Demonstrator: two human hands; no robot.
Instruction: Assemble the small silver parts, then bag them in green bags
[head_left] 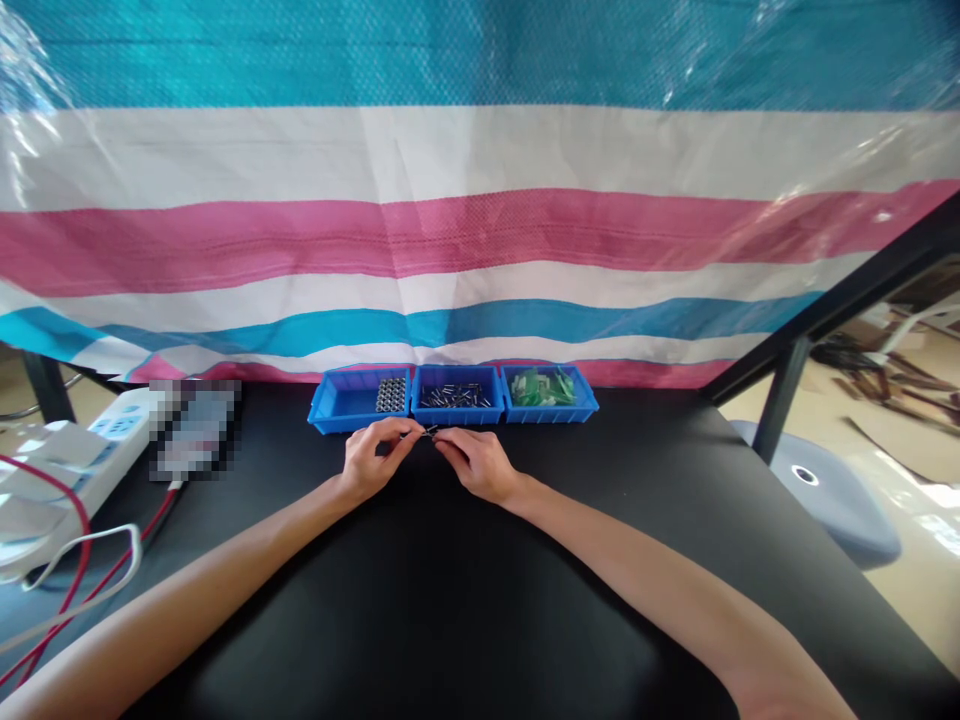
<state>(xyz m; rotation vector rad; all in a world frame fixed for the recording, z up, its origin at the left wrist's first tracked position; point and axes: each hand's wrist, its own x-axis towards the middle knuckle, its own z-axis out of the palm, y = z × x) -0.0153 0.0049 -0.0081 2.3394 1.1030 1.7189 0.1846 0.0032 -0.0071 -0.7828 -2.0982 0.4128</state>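
1. Small metal piece (430,431): at the centre of the frame, between the two hands, just in front of the bins. It is thin and dark; whether it is one part or two touching is too small to tell.
2. Handling: likely light, stiff and hard to break, but smooth enough to slip or roll. A fingertip pinch near each end should suit it.
3. Left hand (373,458): thumb and index finger nearly together, seemingly pinching the piece's left end.
4. Right hand (481,463): fingers bunched at the piece's other side with little gap; how firmly they grip, I cannot tell.
5. Blue bins in a row behind the hands: the left bin (341,397) holds metal rings (391,396), the middle bin (456,416) loose pins (456,395), the right bin (551,414) green pieces (541,387).
6. Tabletop (420,600): black, flat, apparently smooth.
7. Left of the frame: power strip (124,425) and red cable (79,500).
8. Room: striped sheet (480,230) across the top; grey stool (840,500) and pale floor at right.
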